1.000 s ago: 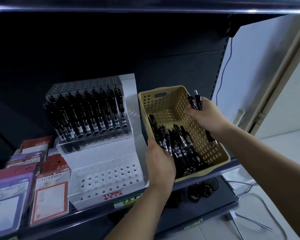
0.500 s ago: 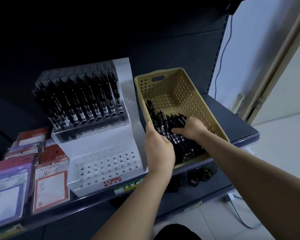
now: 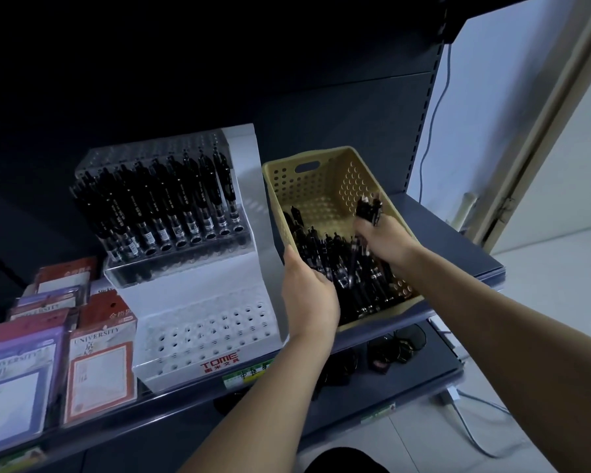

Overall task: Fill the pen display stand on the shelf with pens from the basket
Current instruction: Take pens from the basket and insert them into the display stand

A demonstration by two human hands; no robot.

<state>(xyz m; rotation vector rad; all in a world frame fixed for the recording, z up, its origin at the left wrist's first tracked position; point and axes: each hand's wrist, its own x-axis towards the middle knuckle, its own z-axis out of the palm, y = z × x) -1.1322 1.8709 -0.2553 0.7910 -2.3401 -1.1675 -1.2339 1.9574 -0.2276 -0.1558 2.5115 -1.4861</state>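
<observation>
Head view: right hand (image 3: 387, 239) grips pens (image 3: 369, 209); left hand (image 3: 309, 295) holds basket (image 3: 321, 186).

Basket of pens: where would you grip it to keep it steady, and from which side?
Probably the basket by its left wall near the front corner, coming from the front, as the left hand grips it. The pens are piled at that near end, so the weight sits there; the handle slot is on the far wall, a longer reach. The right hand grips pens.

Right hand (image 3: 386, 238) around black pens (image 3: 369, 208) over tan basket (image 3: 307, 175)
</observation>
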